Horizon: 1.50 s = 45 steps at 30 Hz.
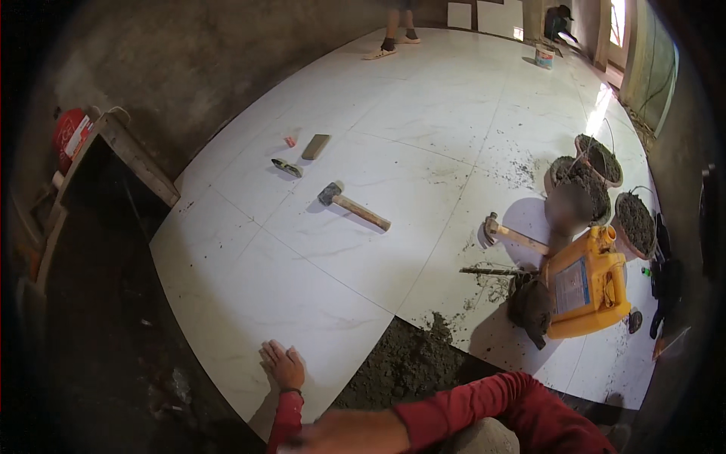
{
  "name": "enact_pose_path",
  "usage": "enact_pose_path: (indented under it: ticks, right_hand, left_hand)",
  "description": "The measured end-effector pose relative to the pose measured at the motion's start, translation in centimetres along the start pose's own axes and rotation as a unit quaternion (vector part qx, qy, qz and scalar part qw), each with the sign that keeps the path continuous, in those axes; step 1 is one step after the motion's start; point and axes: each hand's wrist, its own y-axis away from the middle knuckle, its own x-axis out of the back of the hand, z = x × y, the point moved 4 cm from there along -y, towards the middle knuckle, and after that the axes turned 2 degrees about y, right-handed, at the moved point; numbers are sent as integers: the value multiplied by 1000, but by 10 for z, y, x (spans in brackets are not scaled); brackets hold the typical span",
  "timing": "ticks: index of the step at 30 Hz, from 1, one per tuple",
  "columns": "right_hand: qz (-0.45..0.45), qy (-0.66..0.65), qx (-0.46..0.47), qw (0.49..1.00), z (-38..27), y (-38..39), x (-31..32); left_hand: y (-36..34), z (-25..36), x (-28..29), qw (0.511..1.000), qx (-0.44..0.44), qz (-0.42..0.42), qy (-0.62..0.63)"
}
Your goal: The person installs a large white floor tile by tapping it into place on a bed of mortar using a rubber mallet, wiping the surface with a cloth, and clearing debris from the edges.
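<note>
Head view looks down on a floor of large white tiles (355,250) with an untiled patch of grey mortar bed (404,363) at the near edge. A left hand (283,365) lies flat on the nearest tile, close to its near corner, fingers spread and pressed against the surface, holding nothing; a dark band sits at the wrist and a red sleeve runs back toward the lower edge. The right hand (333,435) is at the very bottom of the picture (blurred and cut off by the frame), so I cannot tell whether it is spread or closed; its red-sleeved forearm crosses above the mortar.

Farther out on the tiles lies a hammer (352,204) with a wooden handle, well apart from both hands. Beyond it are a small trowel (287,167) and a flat dark block (315,146). To the right, a second wooden-handled mallet (514,234) rests near a yellow plastic jerrycan (590,286) lying on its side, with a threaded metal rod (491,270) just beside them. Three round pans of mortar (635,223) cluster behind the can. A white bucket (544,57) stands far off, near another person's feet (393,45).
</note>
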Motion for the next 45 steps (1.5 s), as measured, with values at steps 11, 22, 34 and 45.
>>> enact_pose_path:
  ticks: [11, 22, 34, 45]
  right_hand:
    - [404, 159, -182, 882, 130, 48, 29]
    - [609, -64, -175, 771, 232, 172, 51]
    - [492, -587, -179, 618, 125, 135, 59]
    - [510, 18, -585, 631, 70, 345, 7]
  left_hand:
    - [33, 210, 102, 483, -23, -304, 821]
    - [83, 313, 189, 538, -223, -358, 730]
    - [12, 228, 88, 885, -383, -74, 253]
    - [-13, 135, 86, 833, -115, -283, 461]
